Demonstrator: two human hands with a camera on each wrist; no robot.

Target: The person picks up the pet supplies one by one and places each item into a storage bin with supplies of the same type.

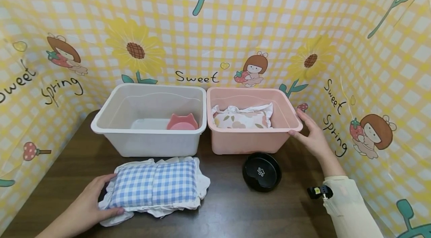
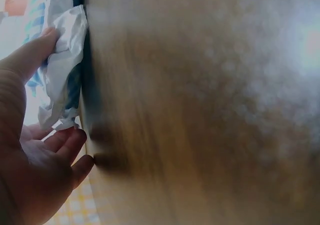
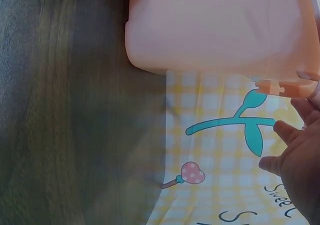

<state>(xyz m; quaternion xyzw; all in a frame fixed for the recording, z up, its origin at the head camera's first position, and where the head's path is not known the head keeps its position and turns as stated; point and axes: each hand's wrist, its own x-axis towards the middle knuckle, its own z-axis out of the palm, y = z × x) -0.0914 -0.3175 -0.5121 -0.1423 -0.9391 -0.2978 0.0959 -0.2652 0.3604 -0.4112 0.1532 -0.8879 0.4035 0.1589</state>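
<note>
A blue-and-white checked pillow [image 1: 155,183] with a white ruffled edge lies flat on the table. My left hand [image 1: 89,200] holds its left end, thumb on the near corner and fingers at the far side. The left wrist view shows the thumb of that hand [image 2: 37,170] against the ruffle [image 2: 67,50], other fingers loosely bent by its end. At the right, my right hand [image 1: 313,135] touches the corner of a pink bin [image 1: 249,142], thumb at the front rim, fingers relaxed along the side. Inside that bin lies a floral cloth pillow [image 1: 244,118].
A light grey bin [image 1: 155,144] stands left of the pink one, with a pink cat-eared bowl [image 1: 182,122] in it. Before the pink bin sits a black paw-print bowl [image 1: 262,172]. Yellow checked cloth walls [image 1: 222,36] enclose the dark wooden table [image 1: 225,208].
</note>
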